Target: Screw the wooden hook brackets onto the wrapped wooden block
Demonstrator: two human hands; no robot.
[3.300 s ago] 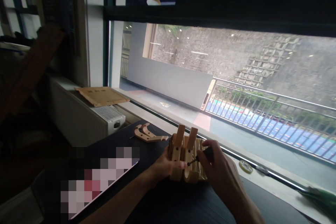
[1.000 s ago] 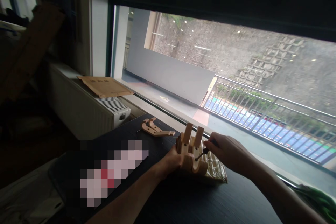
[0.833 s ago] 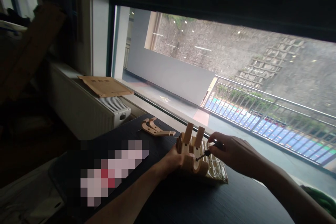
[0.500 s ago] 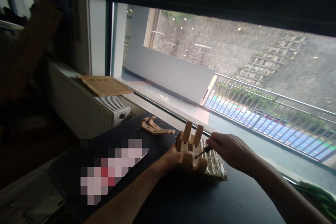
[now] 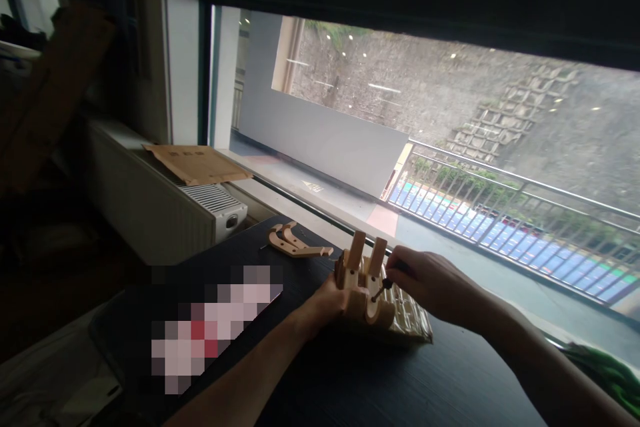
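Observation:
My right hand is closed around the handle of a dark screwdriver. Its tip meets a hole or screw low on a pale curved wooden hook. That hook and another beside it stand against a woven, block-shaped piece, their straight ends pointing up. At the left end of this piece, my left hand grips the wooden hook on that side, its fingertips partly hidden. Two loose wooden hooks lie farther back on the dark table.
A blurred-out flat pink and white item lies on the table to the left. Behind stands a white radiator with a brown envelope on top. A large window runs along the far table edge. Something green sits at right.
My right hand has shifted slightly left, and the screwdriver now stands steeper with its tip at the same spot. My left hand and the woven piece have stayed in place.

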